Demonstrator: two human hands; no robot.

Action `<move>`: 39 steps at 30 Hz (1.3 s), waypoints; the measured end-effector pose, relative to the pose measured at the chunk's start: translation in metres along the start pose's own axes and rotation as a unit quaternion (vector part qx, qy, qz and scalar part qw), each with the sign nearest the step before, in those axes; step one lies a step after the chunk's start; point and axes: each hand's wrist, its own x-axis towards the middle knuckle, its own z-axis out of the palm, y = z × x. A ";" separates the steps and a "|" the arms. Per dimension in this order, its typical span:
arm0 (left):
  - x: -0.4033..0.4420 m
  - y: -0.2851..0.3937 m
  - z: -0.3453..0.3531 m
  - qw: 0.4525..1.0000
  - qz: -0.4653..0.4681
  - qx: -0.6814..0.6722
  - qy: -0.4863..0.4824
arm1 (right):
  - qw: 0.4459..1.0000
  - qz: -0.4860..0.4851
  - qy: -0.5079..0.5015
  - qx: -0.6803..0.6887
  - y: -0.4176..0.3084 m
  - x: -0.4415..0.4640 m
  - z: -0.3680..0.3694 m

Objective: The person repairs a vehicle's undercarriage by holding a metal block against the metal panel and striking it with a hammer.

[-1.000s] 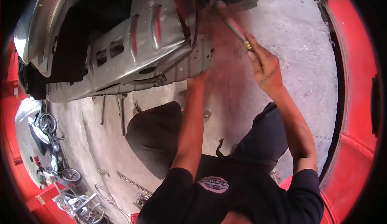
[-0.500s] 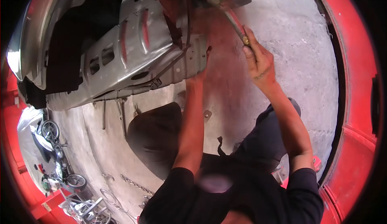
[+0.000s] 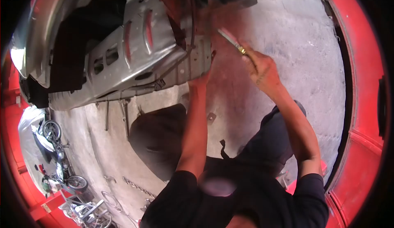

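My right hand (image 3: 263,70) is closed around the handle of a hammer (image 3: 232,41), which points up and left toward the end of a silver metal car body part (image 3: 162,49). The hammer's head is smeared and lost against the dark area now. My left hand (image 3: 201,80) reaches to the lower right end of that metal part and touches its edge. Most of its fingers are behind the metal; one fingertip shows beside the edge. Whether those fingers hold anything is hidden. Dark cable or hose runs along the metal part.
Above the hammer hangs a black part (image 3: 234,2). Long tools (image 3: 125,117) and a chain (image 3: 137,187) lie on the concrete floor (image 3: 299,59). A motorcycle (image 3: 61,162) stands at the left. Red metal panels (image 3: 361,63) line the right side.
My right hand has turned and dropped slightly lower, and the hammer has swung down and left, closer to the metal part. My left hand stays at the metal's edge.
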 end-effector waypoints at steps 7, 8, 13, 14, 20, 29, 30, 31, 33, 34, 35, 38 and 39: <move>-0.010 0.002 0.028 0.992 0.012 -0.041 0.121 | 0.998 -0.034 -0.032 -0.033 -0.002 -0.022 -0.007; -0.020 0.002 0.036 0.991 -0.018 -0.062 0.114 | 0.994 0.008 -0.092 -0.052 -0.001 -0.030 -0.008; -0.028 0.003 0.061 0.988 -0.034 -0.057 0.137 | 0.997 -0.026 0.062 0.044 -0.033 -0.013 -0.023; -0.021 0.006 0.052 0.989 -0.027 -0.037 0.144 | 0.991 -0.037 0.112 0.066 -0.036 -0.016 -0.017; -0.025 0.009 0.009 0.978 -0.019 -0.103 0.182 | 0.984 0.056 -0.161 -0.049 -0.017 -0.044 -0.015; -0.030 0.001 0.036 0.967 0.004 -0.005 0.253 | 0.998 0.007 -0.053 0.017 0.005 -0.067 0.001; -0.029 0.002 0.034 0.971 -0.006 0.009 0.238 | 0.989 0.039 -0.142 -0.021 0.006 -0.066 -0.001; -0.028 0.002 0.030 0.974 -0.018 0.024 0.224 | 0.992 0.036 -0.118 -0.012 0.006 -0.066 -0.006; -0.027 0.002 0.019 0.979 -0.034 0.052 0.196 | 0.997 0.025 -0.075 0.008 0.001 -0.058 -0.020; -0.044 0.000 0.020 0.977 -0.040 0.065 0.198 | 0.998 0.033 -0.051 0.033 -0.013 -0.064 -0.027; -0.044 0.000 0.021 0.977 -0.033 0.045 0.204 | 0.998 0.028 -0.015 0.056 -0.026 -0.055 -0.032; -0.034 -0.001 0.033 0.977 -0.021 0.017 0.213 | 0.993 -0.019 0.089 0.080 -0.048 -0.040 -0.042; -0.036 -0.002 0.033 0.976 -0.020 0.024 0.217 | 0.989 -0.035 0.118 0.079 -0.052 -0.042 -0.046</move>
